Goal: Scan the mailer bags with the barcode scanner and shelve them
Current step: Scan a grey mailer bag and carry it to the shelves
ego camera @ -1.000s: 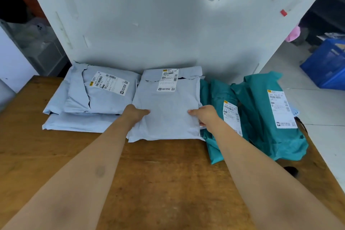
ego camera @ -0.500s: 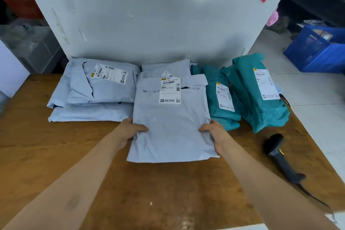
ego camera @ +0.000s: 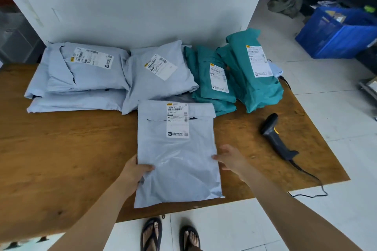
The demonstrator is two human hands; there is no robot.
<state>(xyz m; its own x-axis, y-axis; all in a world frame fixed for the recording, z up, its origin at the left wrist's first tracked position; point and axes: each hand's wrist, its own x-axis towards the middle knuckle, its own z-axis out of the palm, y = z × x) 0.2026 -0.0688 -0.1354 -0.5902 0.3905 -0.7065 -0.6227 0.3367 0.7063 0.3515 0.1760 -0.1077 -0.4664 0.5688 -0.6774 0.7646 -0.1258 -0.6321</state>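
Observation:
A pale grey mailer bag with a white label lies flat near the front edge of the wooden table. My left hand grips its left edge, thumb on top. My right hand is at the bag's right edge with relaxed fingers, just touching or just off it. A black barcode scanner lies on the table to the right, cable trailing off the edge. Behind are more grey mailers, another grey one and teal mailers.
A white panel stands upright behind the table. A blue crate sits on the tiled floor at the right. My sandalled feet show below the table's front edge.
The grey mailer has been pulled from the stack toward the table's front edge. My right hand has loosened from its grip on the bag's right edge. The view has tilted down.

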